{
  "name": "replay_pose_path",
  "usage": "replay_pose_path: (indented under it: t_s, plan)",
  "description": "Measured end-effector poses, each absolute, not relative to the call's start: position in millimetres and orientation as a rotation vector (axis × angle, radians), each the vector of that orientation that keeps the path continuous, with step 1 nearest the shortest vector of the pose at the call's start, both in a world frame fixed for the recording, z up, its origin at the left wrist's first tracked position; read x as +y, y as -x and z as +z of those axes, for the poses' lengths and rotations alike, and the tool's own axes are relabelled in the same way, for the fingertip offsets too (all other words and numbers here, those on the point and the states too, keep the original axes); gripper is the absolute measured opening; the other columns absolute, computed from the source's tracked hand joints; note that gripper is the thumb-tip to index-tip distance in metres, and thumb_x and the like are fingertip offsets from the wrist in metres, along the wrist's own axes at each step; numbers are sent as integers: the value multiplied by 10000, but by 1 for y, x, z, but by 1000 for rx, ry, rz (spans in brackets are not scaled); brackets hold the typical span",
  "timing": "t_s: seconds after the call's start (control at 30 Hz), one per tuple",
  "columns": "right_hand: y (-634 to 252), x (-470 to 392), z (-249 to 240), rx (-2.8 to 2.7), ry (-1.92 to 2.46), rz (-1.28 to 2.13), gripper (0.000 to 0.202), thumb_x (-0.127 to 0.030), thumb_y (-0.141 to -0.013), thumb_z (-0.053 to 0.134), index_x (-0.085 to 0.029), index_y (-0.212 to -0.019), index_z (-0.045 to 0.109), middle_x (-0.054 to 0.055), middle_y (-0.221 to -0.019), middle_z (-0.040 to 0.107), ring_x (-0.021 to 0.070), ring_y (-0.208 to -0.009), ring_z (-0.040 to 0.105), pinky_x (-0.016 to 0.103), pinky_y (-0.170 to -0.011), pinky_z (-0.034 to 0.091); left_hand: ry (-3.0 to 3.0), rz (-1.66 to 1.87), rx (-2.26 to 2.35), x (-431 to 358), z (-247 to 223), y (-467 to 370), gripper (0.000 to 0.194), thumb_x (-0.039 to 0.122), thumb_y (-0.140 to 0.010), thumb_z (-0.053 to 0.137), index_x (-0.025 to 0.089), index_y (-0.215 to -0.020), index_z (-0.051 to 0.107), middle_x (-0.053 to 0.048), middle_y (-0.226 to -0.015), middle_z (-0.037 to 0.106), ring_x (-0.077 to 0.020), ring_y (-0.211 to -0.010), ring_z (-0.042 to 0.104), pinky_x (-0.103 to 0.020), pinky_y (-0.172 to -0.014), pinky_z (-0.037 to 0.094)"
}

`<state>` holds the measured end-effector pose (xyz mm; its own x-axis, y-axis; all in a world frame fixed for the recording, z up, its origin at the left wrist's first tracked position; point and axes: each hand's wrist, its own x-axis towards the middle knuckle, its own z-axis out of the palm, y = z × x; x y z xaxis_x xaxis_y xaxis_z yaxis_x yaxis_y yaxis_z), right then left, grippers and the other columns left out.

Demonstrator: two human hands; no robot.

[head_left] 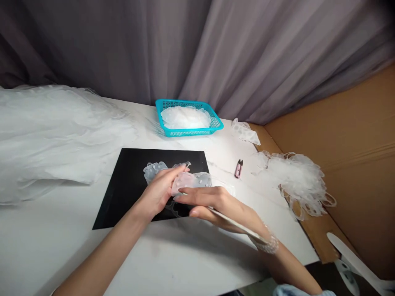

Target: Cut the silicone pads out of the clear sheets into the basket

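Observation:
A sheer white fabric piece with small dots [202,180] is gripped by my left hand [160,187], above a black mat [123,185]. Part of the sheer fabric shows on the left side of that hand too. My right hand [219,205] is closed around a thin, pale stick-like tool [236,224], whose tip end is hidden near the fabric. The fingertips of my right hand touch or nearly touch the fabric's lower edge. A beaded bracelet [268,243] circles the right wrist.
A turquoise basket [189,132] holds white fabric pieces at the back. Sheer white fabric [49,135] is heaped at the left. Small pink snips [238,169] lie to the right, near a pile of white scraps [299,176]. A cardboard wall [345,144] stands at the right.

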<state>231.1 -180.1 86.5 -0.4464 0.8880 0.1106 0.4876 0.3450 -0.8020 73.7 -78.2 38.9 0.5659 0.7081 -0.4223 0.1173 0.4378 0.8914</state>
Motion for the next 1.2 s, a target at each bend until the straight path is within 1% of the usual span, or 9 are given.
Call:
replay_pose_path:
  t_s: [0.07, 0.17, 0.23, 0.33, 0.43, 0.53, 0.67, 0.9, 1.2]
  plan:
    - [-241, -181, 85, -1938, 1271, 887, 547, -591, -1021, 380, -212, -1294, 664, 77, -1175, 731, 198, -1018, 703, 322, -946, 524, -1029, 426, 913, -80, 35, -71, 474, 466, -823, 682, 137, -1164, 680, -141, -1122, 757, -253, -1053, 702, -308, -835, 540]
    - [-261, -169, 80, -1567, 1501, 759, 587, -592, -1039, 300, -187, -1021, 724, 55, -944, 756, 174, -867, 712, 290, -839, 537, -991, 372, 896, -83, 34, -66, 459, 387, -758, 784, 156, -1144, 693, -119, -1084, 773, -241, -1055, 702, -294, -866, 515]
    - [-269, -155, 77, -1508, 1668, 721, 540, -561, -1035, 371, -167, -876, 705, 43, -847, 733, 163, -795, 683, 264, -764, 510, -996, 354, 881, -85, 36, -64, 476, 374, -753, 801, 170, -1167, 681, -102, -1114, 771, -226, -1059, 704, -291, -906, 503]
    - [-270, -138, 74, -1730, 1821, 731, 500, -560, -983, 509, -141, -789, 701, 14, -702, 655, 126, -649, 563, 241, -634, 413, -1059, 371, 879, -87, 38, -64, 475, 365, -778, 785, 183, -1197, 657, -89, -1157, 761, -214, -1082, 703, -299, -962, 493]
    - [-260, -128, 70, -1863, 1777, 848, 449, -529, -970, 550, -140, -830, 726, 4, -720, 649, 103, -618, 500, 234, -609, 370, -1142, 392, 927, -91, 40, -65, 396, 349, -823, 731, 197, -1180, 653, -73, -1102, 779, -217, -1057, 716, -318, -963, 500]
    - [-250, -126, 64, -1877, 1725, 907, 353, -454, -957, 586, -150, -855, 734, 6, -758, 672, 104, -636, 519, 229, -622, 380, -1240, 393, 1012, -94, 41, -66, 322, 365, -837, 702, 225, -1123, 656, -47, -1027, 796, -231, -982, 738, -321, -865, 526]
    - [-247, -127, 59, -1830, 1701, 897, 258, -338, -963, 564, -155, -863, 717, 1, -773, 674, 101, -641, 524, 221, -632, 393, -1308, 405, 1143, -97, 45, -67, 337, 417, -833, 700, 267, -1134, 671, -18, -1029, 800, -223, -963, 745, -290, -783, 551]
    - [-250, -128, 59, -1763, 1745, 921, 306, -372, -980, 523, -145, -831, 663, -19, -662, 577, 83, -575, 418, 198, -543, 353, -1302, 499, 1212, -99, 44, -65, 246, 332, -790, 744, 276, -1029, 767, 19, -1071, 793, -195, -1075, 718, -233, -880, 567]
    - [-245, -126, 59, -1701, 1686, 989, 334, -429, -977, 547, -139, -883, 684, 11, -758, 638, 93, -616, 481, 212, -588, 376, -1165, 541, 1037, -95, 27, -69, 288, 343, -775, 772, 237, -1042, 756, -21, -990, 785, -201, -1013, 707, -266, -874, 535]
